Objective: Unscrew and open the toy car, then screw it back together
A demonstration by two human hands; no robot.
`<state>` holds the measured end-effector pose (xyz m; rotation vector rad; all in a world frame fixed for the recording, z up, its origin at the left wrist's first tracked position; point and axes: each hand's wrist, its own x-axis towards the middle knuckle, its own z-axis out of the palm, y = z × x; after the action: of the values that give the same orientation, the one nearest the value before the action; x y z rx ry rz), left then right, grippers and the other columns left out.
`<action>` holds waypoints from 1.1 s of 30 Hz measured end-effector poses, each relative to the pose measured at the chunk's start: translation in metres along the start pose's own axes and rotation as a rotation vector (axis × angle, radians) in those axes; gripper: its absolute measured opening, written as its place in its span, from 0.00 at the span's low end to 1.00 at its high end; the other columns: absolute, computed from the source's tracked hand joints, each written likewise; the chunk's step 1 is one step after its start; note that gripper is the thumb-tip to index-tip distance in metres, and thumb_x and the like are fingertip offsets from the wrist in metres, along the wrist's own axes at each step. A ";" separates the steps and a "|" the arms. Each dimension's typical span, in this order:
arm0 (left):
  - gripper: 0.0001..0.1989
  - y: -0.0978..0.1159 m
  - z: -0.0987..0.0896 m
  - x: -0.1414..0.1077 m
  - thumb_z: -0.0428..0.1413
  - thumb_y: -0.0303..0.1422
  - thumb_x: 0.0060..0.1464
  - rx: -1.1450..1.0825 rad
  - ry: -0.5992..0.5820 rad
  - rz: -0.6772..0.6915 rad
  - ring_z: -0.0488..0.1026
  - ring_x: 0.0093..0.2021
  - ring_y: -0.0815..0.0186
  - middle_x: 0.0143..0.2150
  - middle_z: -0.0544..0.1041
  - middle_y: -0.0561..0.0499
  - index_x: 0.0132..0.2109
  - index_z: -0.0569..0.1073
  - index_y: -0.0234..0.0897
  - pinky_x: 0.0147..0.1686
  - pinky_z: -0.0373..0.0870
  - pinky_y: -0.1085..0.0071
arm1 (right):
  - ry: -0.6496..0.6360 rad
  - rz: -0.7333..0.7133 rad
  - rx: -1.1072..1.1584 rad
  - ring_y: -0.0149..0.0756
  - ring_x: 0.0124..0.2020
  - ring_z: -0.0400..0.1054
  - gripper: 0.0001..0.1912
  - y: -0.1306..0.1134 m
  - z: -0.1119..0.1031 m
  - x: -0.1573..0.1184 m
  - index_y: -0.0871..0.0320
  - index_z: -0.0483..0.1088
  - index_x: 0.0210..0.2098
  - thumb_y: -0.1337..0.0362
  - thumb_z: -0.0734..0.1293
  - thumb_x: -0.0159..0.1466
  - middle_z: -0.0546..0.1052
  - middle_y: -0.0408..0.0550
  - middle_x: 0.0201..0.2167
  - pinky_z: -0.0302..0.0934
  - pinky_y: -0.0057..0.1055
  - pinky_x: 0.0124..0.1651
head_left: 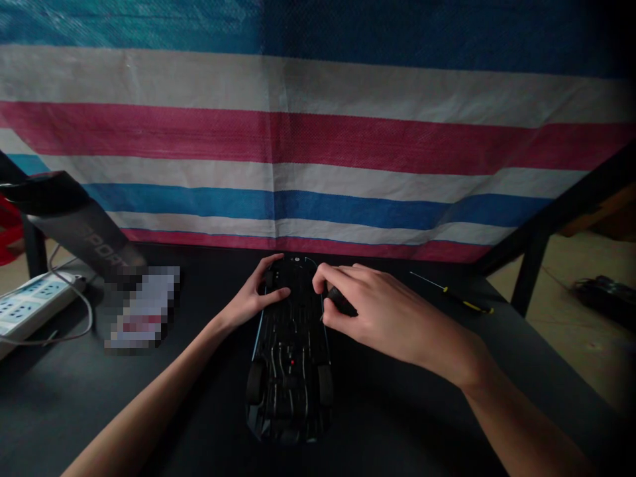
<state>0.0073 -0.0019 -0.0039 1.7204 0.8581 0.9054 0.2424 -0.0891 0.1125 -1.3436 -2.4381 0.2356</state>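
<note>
Person's two hands at work on an upturned model car, seen from the head. The model car (291, 338) lies wheels up at the middle of the dark bench (209, 424), its long axis running from the viewer toward the striped sheet (318, 139) behind; the black underside, with its moulded ridges and a small red spot, faces upward. The left hand (258, 288) grips the far part of the car on its left side, thumb laid across the underside and fingers around the edge near the far left wheel (269, 278). The right hand (380, 308), at the far right side of the car, is curled, thumb and fingers pinching a small dark piece (342, 301); whether this piece belongs to the car or is separate cannot be told. To the right, well apart from the car, a screwdriver (470, 306) with a black and yellow handle lies on the bench, its shaft directed away and to the left. On the left are a dark-capped bottle (94, 242) lettered "SPORT", a pixelated rectangular item (146, 305) beside it, and a white power strip (37, 298) with a grey cable (90, 311).
</note>
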 end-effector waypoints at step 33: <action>0.11 0.074 0.043 -0.028 0.55 0.40 0.63 0.791 -0.165 0.254 0.74 0.48 0.55 0.48 0.74 0.47 0.50 0.74 0.43 0.45 0.73 0.62 | 0.012 0.007 -0.038 0.39 0.37 0.72 0.06 0.010 0.002 0.001 0.53 0.68 0.45 0.63 0.60 0.73 0.76 0.45 0.35 0.63 0.36 0.41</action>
<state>0.0415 -0.0648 0.0508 2.5926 0.9699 0.5940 0.2487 -0.0828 0.1078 -1.3658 -2.4402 0.1833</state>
